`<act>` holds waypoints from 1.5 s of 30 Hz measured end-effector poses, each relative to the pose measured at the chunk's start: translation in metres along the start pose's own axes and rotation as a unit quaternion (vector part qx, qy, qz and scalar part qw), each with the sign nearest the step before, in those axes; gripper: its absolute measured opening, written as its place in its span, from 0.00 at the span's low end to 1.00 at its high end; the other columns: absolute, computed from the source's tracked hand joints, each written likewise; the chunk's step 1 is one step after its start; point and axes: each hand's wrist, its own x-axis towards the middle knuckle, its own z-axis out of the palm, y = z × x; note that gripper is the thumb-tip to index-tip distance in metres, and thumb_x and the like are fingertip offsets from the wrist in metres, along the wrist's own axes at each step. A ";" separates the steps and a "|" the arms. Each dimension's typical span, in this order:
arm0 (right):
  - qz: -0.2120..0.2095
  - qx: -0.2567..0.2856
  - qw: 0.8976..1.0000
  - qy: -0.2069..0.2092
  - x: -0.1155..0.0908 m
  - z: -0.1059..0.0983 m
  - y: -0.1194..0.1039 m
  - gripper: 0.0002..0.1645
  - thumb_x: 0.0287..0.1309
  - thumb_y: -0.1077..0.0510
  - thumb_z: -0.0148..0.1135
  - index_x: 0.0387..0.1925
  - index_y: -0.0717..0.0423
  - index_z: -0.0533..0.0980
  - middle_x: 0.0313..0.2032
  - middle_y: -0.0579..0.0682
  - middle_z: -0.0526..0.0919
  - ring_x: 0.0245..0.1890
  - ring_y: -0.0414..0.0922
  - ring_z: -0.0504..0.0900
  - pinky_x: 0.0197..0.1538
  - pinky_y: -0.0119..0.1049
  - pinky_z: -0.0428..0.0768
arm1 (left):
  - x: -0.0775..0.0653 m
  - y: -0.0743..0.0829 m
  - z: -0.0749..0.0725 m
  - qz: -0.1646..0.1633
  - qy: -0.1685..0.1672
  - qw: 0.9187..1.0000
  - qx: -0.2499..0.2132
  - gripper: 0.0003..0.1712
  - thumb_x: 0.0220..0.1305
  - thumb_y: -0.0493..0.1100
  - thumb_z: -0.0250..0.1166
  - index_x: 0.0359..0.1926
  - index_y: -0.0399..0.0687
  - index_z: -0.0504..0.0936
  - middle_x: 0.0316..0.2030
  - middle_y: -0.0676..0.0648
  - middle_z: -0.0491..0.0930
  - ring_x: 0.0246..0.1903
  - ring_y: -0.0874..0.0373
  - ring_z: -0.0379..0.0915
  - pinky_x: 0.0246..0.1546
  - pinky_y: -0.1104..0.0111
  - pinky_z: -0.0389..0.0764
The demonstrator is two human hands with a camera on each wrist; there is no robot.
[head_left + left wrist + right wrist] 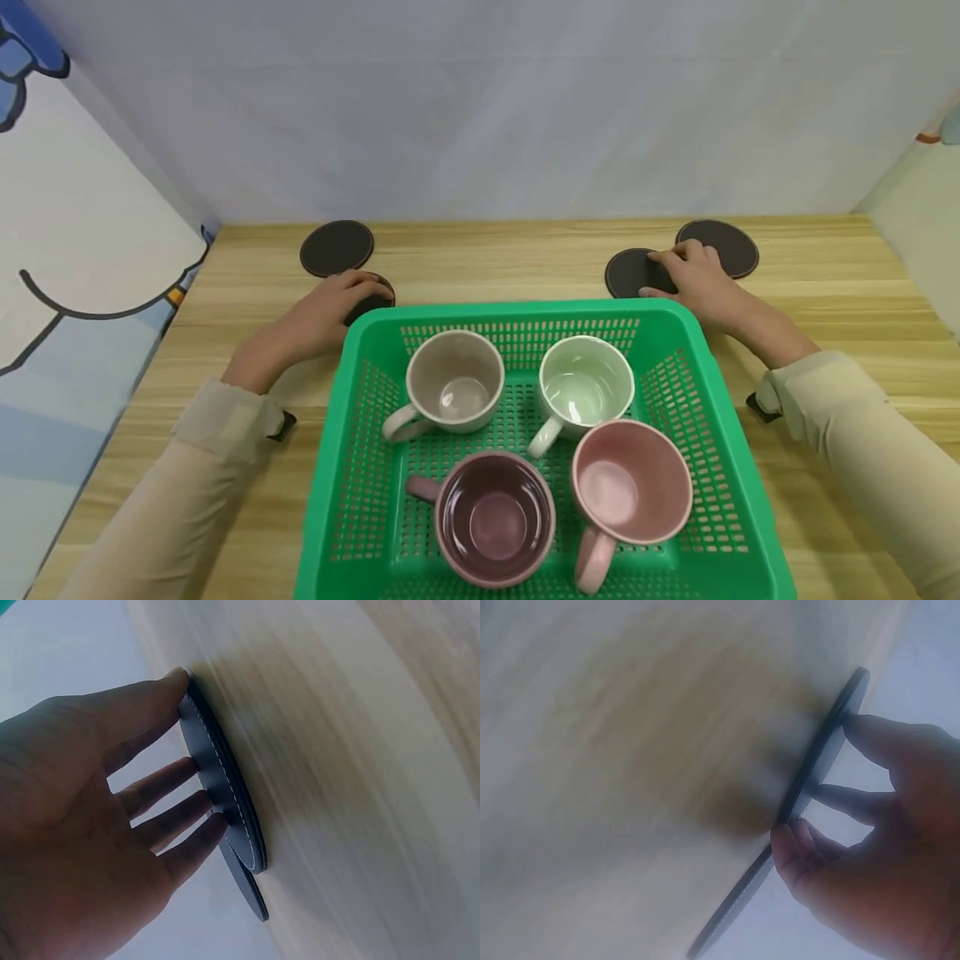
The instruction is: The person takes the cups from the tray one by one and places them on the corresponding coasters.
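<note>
Spread over a round black coaster point(371, 300), my left hand point(330, 308) rests its fingertips on the top face. In the left wrist view, the thumb tip sits at the edge of that stitched coaster point(217, 780), with the fingers fairly straight. My right hand point(701, 283) touches another black coaster point(628, 273) near its right side. In the right wrist view, thumb and fingers rest on the coaster point(821, 761), one fingertip right at its edge. Both coasters lie on the wooden table point(495, 258), partly covered by the hands.
A green plastic basket point(517, 312) stands in front, holding a greyish mug point(456, 379), a pale green mug point(585, 383), a purple mug point(495, 521) and a pink mug point(632, 483). Two more black coasters lie farther back, one left point(337, 248), one right point(723, 247). A white backdrop point(495, 125) rises behind.
</note>
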 end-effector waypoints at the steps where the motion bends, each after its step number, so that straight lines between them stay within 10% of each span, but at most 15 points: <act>1: -0.001 -0.001 1.000 0.000 0.000 0.000 0.000 0.41 0.71 0.45 0.53 0.73 0.65 0.54 0.68 0.75 0.50 0.65 0.70 0.49 0.63 0.69 0.60 | 0.000 0.001 0.000 0.008 0.002 1.000 0.001 0.30 0.62 0.50 0.69 0.63 0.48 0.73 0.68 0.38 0.64 0.69 0.36 0.57 0.69 0.40 0.59; 9: 0.000 -0.003 1.000 -0.003 -0.001 -0.001 -0.002 0.41 0.71 0.45 0.54 0.73 0.65 0.54 0.68 0.76 0.49 0.66 0.71 0.48 0.64 0.70 0.59 | 0.006 0.006 0.002 0.085 0.019 0.996 -0.015 0.29 0.64 0.46 0.68 0.64 0.45 0.73 0.70 0.37 0.63 0.71 0.38 0.57 0.68 0.42 0.64; 22: -0.009 -0.015 1.000 0.004 -0.001 0.000 -0.003 0.41 0.70 0.46 0.55 0.74 0.62 0.55 0.67 0.73 0.54 0.65 0.69 0.52 0.61 0.68 0.64 | 0.024 0.002 0.005 0.089 -0.004 0.991 -0.098 0.23 0.70 0.38 0.61 0.64 0.56 0.74 0.75 0.50 0.58 0.77 0.47 0.48 0.68 0.49 0.68; 26: -0.026 -0.017 0.999 0.012 0.000 0.001 -0.005 0.38 0.70 0.48 0.56 0.73 0.61 0.58 0.68 0.73 0.56 0.67 0.71 0.53 0.61 0.69 0.65 | 0.030 0.003 0.005 0.080 -0.008 0.994 -0.076 0.26 0.68 0.35 0.62 0.65 0.60 0.74 0.75 0.52 0.59 0.74 0.48 0.58 0.56 0.58 0.77; 30: -0.053 -0.026 0.998 0.033 0.003 0.000 -0.010 0.33 0.70 0.50 0.58 0.70 0.58 0.64 0.68 0.71 0.59 0.67 0.71 0.56 0.61 0.67 0.67 | 0.033 0.006 0.002 0.071 -0.007 0.996 -0.060 0.29 0.67 0.34 0.62 0.66 0.60 0.74 0.75 0.47 0.60 0.47 0.49 0.83 0.42 0.63 0.74; 36: -0.081 -0.042 0.995 0.046 0.007 0.000 -0.016 0.28 0.68 0.53 0.60 0.67 0.55 0.69 0.66 0.69 0.63 0.64 0.68 0.62 0.62 0.64 0.67 | 0.040 0.015 -0.004 0.062 -0.014 0.998 -0.001 0.30 0.69 0.31 0.58 0.65 0.64 0.75 0.76 0.45 0.55 0.61 0.45 0.75 0.43 0.61 0.73; 41: -0.098 -0.040 0.993 0.051 0.014 -0.001 -0.023 0.22 0.67 0.56 0.60 0.59 0.59 0.73 0.63 0.68 0.67 0.64 0.67 0.64 0.65 0.64 0.65 | 0.048 0.025 -0.013 0.062 -0.021 0.996 0.066 0.31 0.67 0.30 0.58 0.62 0.69 0.77 0.72 0.42 0.63 0.40 0.50 0.81 0.37 0.64 0.75; 45: -0.108 -0.060 0.991 0.052 0.021 -0.002 -0.031 0.19 0.67 0.58 0.61 0.57 0.59 0.74 0.62 0.67 0.70 0.63 0.67 0.67 0.63 0.63 0.68 | 0.056 0.030 -0.016 0.076 -0.030 0.994 0.073 0.31 0.66 0.27 0.55 0.62 0.64 0.79 0.71 0.39 0.65 0.64 0.40 0.69 0.39 0.61 0.75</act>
